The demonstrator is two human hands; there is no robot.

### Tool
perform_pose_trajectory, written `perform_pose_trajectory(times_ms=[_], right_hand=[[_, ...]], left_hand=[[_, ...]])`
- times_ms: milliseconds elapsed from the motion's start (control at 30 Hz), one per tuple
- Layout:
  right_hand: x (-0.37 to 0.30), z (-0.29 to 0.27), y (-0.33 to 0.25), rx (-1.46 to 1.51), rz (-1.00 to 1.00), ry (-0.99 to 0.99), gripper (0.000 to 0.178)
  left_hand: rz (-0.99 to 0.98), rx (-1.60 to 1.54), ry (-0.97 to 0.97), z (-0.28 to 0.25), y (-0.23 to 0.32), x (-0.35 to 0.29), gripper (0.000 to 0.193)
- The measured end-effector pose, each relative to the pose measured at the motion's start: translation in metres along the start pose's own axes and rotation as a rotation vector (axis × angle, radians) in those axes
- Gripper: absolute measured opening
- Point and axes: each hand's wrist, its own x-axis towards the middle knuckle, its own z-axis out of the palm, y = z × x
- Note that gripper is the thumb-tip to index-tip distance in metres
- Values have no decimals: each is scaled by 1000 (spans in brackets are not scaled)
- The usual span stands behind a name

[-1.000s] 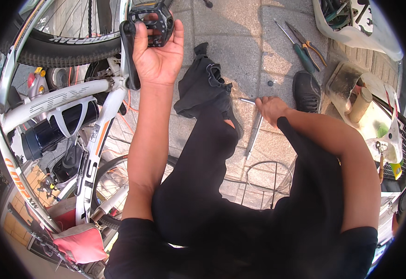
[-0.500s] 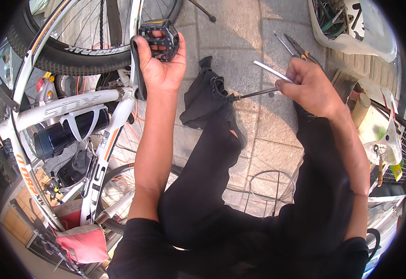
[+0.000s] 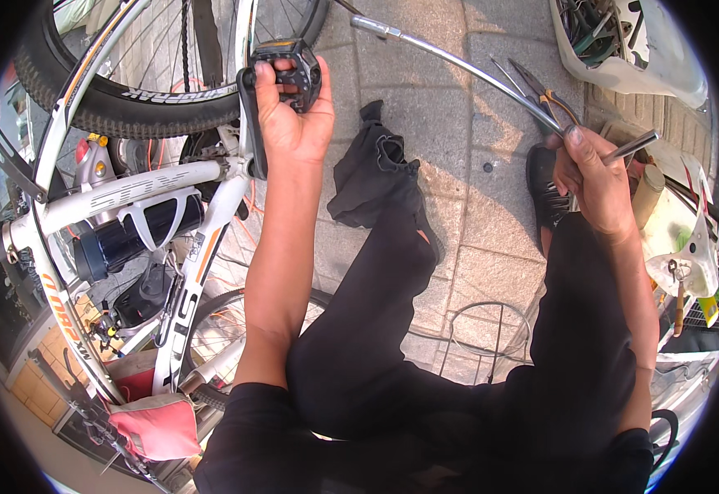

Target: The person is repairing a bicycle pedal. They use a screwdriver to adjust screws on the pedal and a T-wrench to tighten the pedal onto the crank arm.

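My left hand [image 3: 295, 123] grips a black bicycle pedal [image 3: 302, 70], fingers hooked through its cage. The pedal sits at the end of a dark crank arm [image 3: 252, 123] on a white bicycle frame [image 3: 120, 191]. My right hand [image 3: 594, 181] is closed around a long silver metal wrench [image 3: 466, 66] with a socket-like far end. The shaft slants up and left, away from the pedal, and a short tubular end sticks out on the right of my fist. Beyond that hand, pliers [image 3: 540, 90] with dark and orange handles lie on the paving.
A black cloth [image 3: 369, 177] lies beside my left leg. A white tub [image 3: 639, 70] of tools stands at the far right. The bicycle's knobby tyre [image 3: 120, 115], a dark bottle [image 3: 141, 235] and a red-pink bag [image 3: 158, 428] are on the left. A wire loop [image 3: 491, 329] rests between my legs.
My right hand has moved slightly right and down, and the wrench has turned so its long shaft points up and left. My left hand stays on the pedal. The view has shifted slightly.
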Motion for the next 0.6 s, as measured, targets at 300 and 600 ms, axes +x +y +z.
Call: perform_pose_trajectory(times_ms=[300,600], right_hand=[[-14,1,-1,-373,-102,-163,37],[-6,6,-11,-547,-169,-193,38]], left_hand=[[34,43,-8,-2,3,3,18],[16,29,-13,-2,4,2,17]])
